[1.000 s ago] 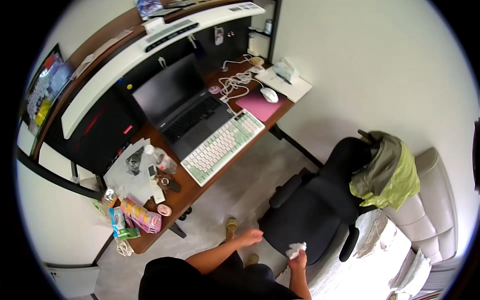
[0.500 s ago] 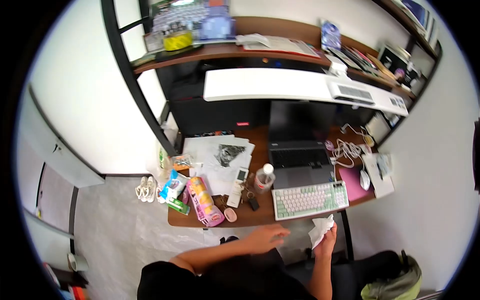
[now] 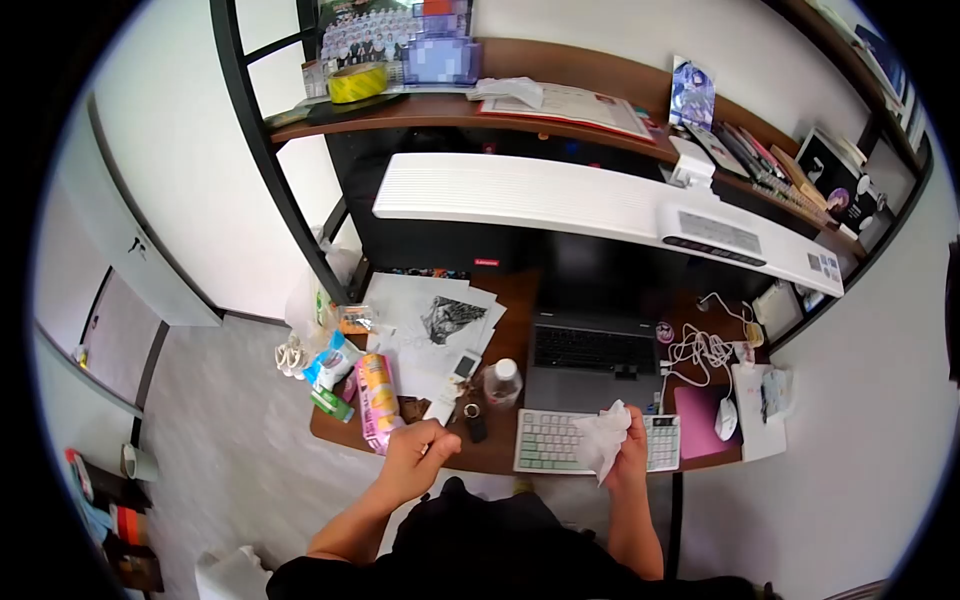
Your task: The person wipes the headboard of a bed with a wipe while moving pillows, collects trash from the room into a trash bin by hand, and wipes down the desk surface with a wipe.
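Note:
My right hand (image 3: 632,452) is closed on a crumpled white tissue (image 3: 602,440), held above the mint and white keyboard (image 3: 550,440). At the desk's front edge my left hand (image 3: 412,462) has its fingers curled in; whatever they may hold is hidden. Just beyond it lies a pink and yellow canister (image 3: 376,395), its near end partly behind the hand. To the right of the left hand are a white remote (image 3: 455,385), a dark key fob (image 3: 475,425) with a ring, and a clear bottle (image 3: 503,384) with a white cap.
An open laptop (image 3: 590,355) stands behind the keyboard. Right of it are a white mouse (image 3: 726,420) on a pink pad (image 3: 698,415) and a coiled white cable (image 3: 700,350). Papers (image 3: 405,310) and snack packets (image 3: 332,360) lie left. A long white lamp (image 3: 540,195) hangs over the desk.
My left hand has moved left to the canister and its fingers have curled. My right hand has raised the tissue over the keyboard. The pink oval item near the canister no longer shows.

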Demonstrator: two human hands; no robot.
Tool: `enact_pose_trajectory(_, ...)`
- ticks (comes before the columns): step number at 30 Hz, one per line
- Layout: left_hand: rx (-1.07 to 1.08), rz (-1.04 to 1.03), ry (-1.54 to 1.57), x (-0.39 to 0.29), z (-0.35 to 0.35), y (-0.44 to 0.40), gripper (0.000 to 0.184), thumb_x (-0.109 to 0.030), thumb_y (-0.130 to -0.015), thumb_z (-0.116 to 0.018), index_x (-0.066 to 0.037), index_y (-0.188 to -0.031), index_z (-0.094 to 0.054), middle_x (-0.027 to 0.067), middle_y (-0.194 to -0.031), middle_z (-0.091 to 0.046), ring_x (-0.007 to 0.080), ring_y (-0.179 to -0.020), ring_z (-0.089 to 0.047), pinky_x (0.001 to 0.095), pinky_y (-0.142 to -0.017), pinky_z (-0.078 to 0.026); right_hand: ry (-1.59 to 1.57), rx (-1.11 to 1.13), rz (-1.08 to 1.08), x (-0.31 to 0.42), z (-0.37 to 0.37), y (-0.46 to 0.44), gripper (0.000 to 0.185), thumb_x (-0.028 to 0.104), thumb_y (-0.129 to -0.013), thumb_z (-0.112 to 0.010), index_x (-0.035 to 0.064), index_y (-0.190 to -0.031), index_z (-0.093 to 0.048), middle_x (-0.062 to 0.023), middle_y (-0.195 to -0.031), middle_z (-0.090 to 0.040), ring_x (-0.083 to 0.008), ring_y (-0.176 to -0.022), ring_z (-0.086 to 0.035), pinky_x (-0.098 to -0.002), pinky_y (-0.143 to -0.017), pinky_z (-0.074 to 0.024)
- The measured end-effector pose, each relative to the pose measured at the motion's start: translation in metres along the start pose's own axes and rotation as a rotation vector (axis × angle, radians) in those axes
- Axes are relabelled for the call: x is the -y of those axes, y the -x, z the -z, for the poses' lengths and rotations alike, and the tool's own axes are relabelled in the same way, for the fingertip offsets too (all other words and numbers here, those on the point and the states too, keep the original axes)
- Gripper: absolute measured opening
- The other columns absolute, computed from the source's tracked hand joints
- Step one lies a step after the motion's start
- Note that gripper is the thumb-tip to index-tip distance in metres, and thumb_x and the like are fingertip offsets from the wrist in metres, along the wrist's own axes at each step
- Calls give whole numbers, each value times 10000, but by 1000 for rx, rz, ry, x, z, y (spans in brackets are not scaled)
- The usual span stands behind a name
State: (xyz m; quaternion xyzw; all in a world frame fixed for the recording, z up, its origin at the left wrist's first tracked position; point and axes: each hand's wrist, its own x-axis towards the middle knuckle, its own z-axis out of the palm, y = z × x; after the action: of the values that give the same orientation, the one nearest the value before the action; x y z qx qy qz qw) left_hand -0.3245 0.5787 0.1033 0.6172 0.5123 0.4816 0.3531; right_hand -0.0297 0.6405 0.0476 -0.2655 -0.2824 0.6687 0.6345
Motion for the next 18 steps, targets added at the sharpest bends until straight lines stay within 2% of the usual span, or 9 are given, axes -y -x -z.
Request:
enact_pose_trajectory(1,-26,5,-16,-13,-11,-10,135,-98,-830,-604,-4,-733,-601,97,-672,-579,188,-593,-558,282,-548,-422,10,-19,-2,14,5,-3,248,19,-796,-543,99,-1020,-476,-58,-947,-568,-181,-852,-591,-334,-750,-523)
enact_pose_trajectory(4,-37,-191,-97,-55,-48,-46,69,-70,-829,-589,-9,-815,-619,106,-719,-594,208,-623,-574,290,-568,-435,29,-30,11,46,20,-16,237,14,-802,-530,109,-1013,-479,-50,-950,-569,-171,-849,-588,-319,-742,-521)
enact_pose_trajectory(5,32,-250,-160,-68,-54,-56,60,-42,-819,-588,-9,-861,-616,111,-747,-593,228,-639,-577,294,-574,-442,42,-44,-6,56,28,-16,230,16,-807,-524,113,-1011,-479,-46,-951,-570,-167,-848,-587,-314,-738,-520)
enact_pose_trajectory(8,94,-375,-209,-88,-68,-69,98,16,-742,-629,-19,-834,-628,89,-745,-590,226,-646,-578,283,-551,-445,114,-155,-56,66,44,-23,151,85,-854,-489,115,-1001,-476,-20,-909,-553,-145,-814,-574,-294,-734,-505)
enact_pose_trajectory(9,89,-427,-204,-87,-71,-68,105,21,-725,-642,-22,-820,-632,84,-741,-591,219,-639,-577,281,-543,-444,112,-59,-21,63,62,-25,186,130,-867,-484,112,-1052,-490,-41,-969,-569,-161,-861,-578,-304,-749,-503)
enact_pose_trajectory(11,39,-433,-205,-72,-71,-58,116,20,-697,-669,-24,-800,-638,77,-722,-593,211,-627,-579,278,-533,-445,-9,-101,-78,59,81,-22,290,179,-868,-493,112,-1150,-486,-72,-1061,-571,-199,-940,-575,-338,-787,-497)
enact_pose_trajectory(13,-60,-330,-183,-55,-69,-43,106,-15,-702,-697,-37,-707,-592,63,-654,-558,184,-560,-541,273,-492,-410,2,-117,-89,59,77,-16,354,163,-833,-500,106,-1180,-459,-85,-1046,-564,-218,-940,-574,-348,-785,-500)
enact_pose_trajectory(16,-174,-135,-228,-12,-60,-12,233,-72,-715,-721,-51,-619,-510,47,-593,-501,158,-499,-482,267,-458,-362,16,-192,-136,47,68,-9,439,175,-819,-491,110,-1247,-418,-102,-1078,-550,-242,-959,-569,-368,-791,-499)
enact_pose_trajectory(18,-233,39,-211,24,-58,3,226,-73,-714,-710,-42,-626,-505,55,-600,-509,152,-521,-496,260,-493,-388,36,-186,-197,39,75,-3,483,173,-824,-473,112,-1296,-395,-119,-1151,-528,-260,-1003,-559,-382,-822,-490)
